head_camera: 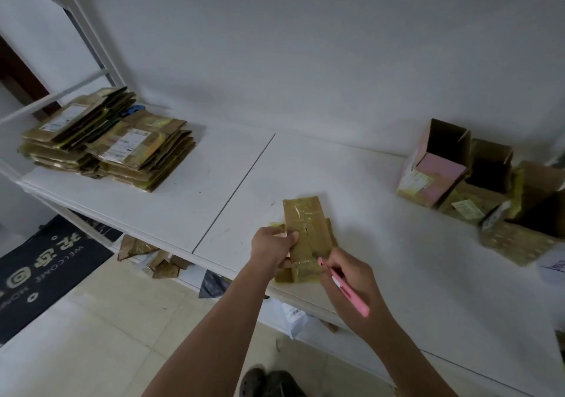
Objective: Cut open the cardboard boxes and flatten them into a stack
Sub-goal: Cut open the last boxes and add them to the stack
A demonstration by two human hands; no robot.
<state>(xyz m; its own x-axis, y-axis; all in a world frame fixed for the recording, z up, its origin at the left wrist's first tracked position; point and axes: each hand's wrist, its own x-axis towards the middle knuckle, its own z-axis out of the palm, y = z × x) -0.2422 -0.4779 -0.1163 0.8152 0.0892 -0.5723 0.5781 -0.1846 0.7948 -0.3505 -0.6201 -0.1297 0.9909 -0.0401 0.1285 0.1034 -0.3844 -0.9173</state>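
We have one view only, from a head-worn wide-angle camera looking forward and steeply down; our forearms enter from the bottom edge, so the left hand [273,248] and right hand [348,280] sit near the lens; the white shelf [382,213] runs across mid-frame, bowed by the lens; the wall [305,60] fills the top; the floor [101,335] shows lower left.
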